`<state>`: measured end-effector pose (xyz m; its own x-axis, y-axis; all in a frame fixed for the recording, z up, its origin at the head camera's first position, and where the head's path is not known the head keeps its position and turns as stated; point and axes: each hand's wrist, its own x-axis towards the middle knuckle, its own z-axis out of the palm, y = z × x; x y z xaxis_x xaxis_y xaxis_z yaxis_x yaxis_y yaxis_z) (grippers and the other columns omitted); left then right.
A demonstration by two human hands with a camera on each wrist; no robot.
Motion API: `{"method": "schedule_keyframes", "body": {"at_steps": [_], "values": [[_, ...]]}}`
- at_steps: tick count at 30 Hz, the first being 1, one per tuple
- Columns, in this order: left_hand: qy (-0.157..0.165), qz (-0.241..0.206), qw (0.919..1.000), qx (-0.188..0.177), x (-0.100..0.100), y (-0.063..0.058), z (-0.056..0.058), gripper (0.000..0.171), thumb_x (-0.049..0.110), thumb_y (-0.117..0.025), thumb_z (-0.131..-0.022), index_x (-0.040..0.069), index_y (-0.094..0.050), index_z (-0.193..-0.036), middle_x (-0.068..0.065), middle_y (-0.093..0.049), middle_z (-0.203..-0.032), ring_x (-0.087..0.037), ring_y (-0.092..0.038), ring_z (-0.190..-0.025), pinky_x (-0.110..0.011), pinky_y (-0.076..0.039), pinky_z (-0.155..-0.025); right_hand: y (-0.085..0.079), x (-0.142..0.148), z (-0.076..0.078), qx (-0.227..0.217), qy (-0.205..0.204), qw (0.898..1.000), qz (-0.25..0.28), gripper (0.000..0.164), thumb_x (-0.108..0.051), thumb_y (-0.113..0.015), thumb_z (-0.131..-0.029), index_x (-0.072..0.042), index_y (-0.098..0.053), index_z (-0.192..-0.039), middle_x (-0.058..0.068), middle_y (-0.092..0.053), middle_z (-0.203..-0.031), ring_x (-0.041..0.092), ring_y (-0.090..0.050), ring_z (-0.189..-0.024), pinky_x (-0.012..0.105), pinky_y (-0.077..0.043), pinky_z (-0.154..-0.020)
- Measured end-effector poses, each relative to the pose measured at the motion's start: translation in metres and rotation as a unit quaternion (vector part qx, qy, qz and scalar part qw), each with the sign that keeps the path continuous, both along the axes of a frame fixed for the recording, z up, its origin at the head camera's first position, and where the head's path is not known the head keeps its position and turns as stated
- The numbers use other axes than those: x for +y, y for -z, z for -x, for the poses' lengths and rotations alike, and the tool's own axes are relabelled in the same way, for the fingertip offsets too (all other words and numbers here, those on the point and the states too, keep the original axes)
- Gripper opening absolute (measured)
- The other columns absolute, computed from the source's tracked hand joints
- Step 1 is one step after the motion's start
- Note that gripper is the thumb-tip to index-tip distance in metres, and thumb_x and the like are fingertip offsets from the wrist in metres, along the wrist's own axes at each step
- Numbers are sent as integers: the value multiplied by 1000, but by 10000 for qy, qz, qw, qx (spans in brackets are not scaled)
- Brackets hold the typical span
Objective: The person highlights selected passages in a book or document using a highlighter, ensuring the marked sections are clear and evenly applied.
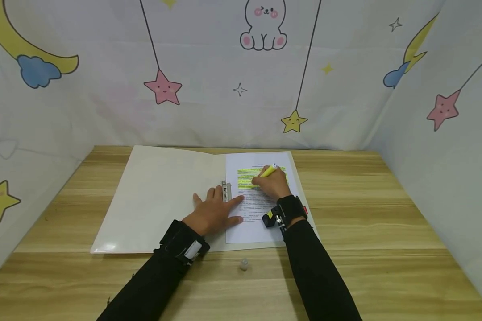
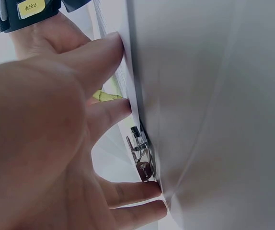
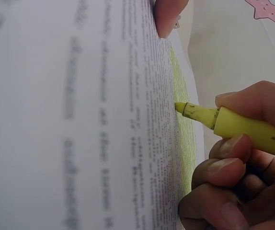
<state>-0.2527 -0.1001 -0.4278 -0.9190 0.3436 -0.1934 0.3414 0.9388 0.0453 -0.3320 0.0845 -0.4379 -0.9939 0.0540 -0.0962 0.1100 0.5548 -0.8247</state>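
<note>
A printed sheet [image 1: 241,234] lies on the right side of an open white folder [image 1: 152,200], its upper lines marked yellow. My right hand [image 1: 274,183] grips a yellow highlighter [image 3: 252,132], its chisel tip at the lower edge of the marked lines in the right wrist view. With fingers spread, my left hand [image 1: 213,211] rests across the folder's middle, thumb and forefinger on the sheet's left edge. Beside its fingertips sits the folder's metal clip [image 2: 138,146], and the other fingers touch the folder's white inside.
A small translucent cap [image 1: 244,264] stands on the wooden table [image 1: 385,232] in front of the folder, between the forearms. White cloth walls [image 1: 209,120] printed with stars and a bear enclose the table at the back and sides.
</note>
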Motion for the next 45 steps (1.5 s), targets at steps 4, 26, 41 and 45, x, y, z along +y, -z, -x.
{"method": "schedule_keyframes", "body": {"at_steps": [4, 26, 41, 45], "values": [[-20, 24, 10000, -21, 1, 0, 0, 67, 64, -55, -91, 40, -37, -151, -27, -34, -151, -44, -34, -137, -80, -28, -102, -1, 2, 0, -8, -15, 10000, -11, 20, -16, -74, -82, -9, -57, -75, 3, -53, -72, 20, -51, -68, 32, -39, -60], [-58, 18, 10000, -62, 0, -1, 1, 67, 64, -55, -91, 40, -37, -151, -27, -33, -151, -44, -34, -138, -80, -28, -103, -3, 8, 1, -96, 0, 9999, -33, 25, -17, -75, -82, -11, -52, -74, 3, -49, -74, 21, -51, -70, 33, -39, -63], [-54, -8, 10000, -62, 0, -2, 0, 67, 64, -56, -91, 40, -38, -151, -27, -32, -152, -45, -33, -138, -80, -28, -102, -4, 13, 1, -143, 81, 9998, -67, 24, -17, -75, -81, -11, -52, -73, 3, -50, -75, 22, -52, -72, 33, -40, -62], [-62, -17, 9999, -83, 0, -1, 0, 66, 64, -55, -91, 40, -38, -151, -28, -32, -152, -45, -33, -138, -80, -28, -103, -5, 14, 1, -150, 53, 9998, -74, 24, -17, -74, -82, -11, -52, -74, 4, -51, -75, 23, -53, -72, 34, -40, -62]]}}
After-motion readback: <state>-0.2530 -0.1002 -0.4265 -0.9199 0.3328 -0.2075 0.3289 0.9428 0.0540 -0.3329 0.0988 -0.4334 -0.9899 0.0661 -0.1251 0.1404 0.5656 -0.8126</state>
